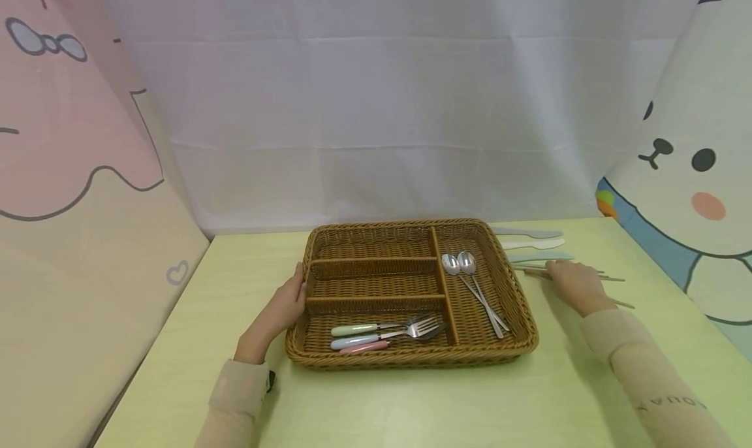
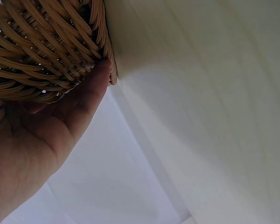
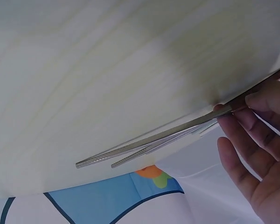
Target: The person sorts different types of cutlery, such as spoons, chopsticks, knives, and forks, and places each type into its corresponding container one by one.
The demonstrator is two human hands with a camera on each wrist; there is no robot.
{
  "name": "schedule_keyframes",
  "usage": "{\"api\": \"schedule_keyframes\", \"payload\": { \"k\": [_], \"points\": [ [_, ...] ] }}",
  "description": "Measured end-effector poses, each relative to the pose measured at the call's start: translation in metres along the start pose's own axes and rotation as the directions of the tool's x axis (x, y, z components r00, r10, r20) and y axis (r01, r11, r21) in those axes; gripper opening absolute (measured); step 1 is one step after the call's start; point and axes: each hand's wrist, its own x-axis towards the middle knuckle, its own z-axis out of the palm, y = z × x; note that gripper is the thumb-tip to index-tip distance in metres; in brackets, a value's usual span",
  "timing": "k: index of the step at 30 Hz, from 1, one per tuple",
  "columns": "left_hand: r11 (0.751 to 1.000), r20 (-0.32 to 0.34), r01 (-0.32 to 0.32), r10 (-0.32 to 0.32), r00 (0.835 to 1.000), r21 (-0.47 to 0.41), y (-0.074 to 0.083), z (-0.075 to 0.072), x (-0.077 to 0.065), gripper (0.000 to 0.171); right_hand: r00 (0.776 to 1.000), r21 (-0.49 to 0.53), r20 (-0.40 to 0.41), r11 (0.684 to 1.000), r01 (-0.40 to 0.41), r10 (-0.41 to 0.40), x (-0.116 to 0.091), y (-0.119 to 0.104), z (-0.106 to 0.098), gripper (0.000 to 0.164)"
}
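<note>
A brown wicker cutlery basket [image 1: 376, 359] with several compartments stands on the table. My left hand [image 1: 288, 304] rests against its left side; in the left wrist view, fairly straight fingers [image 2: 91, 91] touch the woven wall. Forks with green, blue and pink handles [image 1: 364, 338] lie in the front compartment, partly overlapping. Two crossed silver spoons [image 1: 472, 285] lie in the right compartment. Right of the basket, my right hand [image 1: 576, 285] pinches the brown end of a thin metal chopstick [image 3: 154, 136] between thumb and fingers. Another chopstick [image 3: 130, 157] with a textured silver tip lies beside it.
Several pale table knives [image 1: 537, 244] lie in a row behind the right hand, close to the basket's right rim. More thin sticks [image 1: 613, 279] reach out past the hand. White cloth [image 1: 376, 108] hangs along the table's back edge, with printed cartoon cloth at both sides.
</note>
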Motion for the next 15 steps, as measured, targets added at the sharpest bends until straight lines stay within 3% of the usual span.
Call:
{"api": "schedule_keyframes", "payload": {
  "k": [15],
  "points": [
    [1.000, -0.002, -0.011, 0.011, 1.000, 0.003, -0.001, 0.000, 0.000, 0.054, 0.999, -0.012, -0.046, 1.000, 0.024, -0.024, 0.002, -0.008, -0.018, 0.009]
  ]
}}
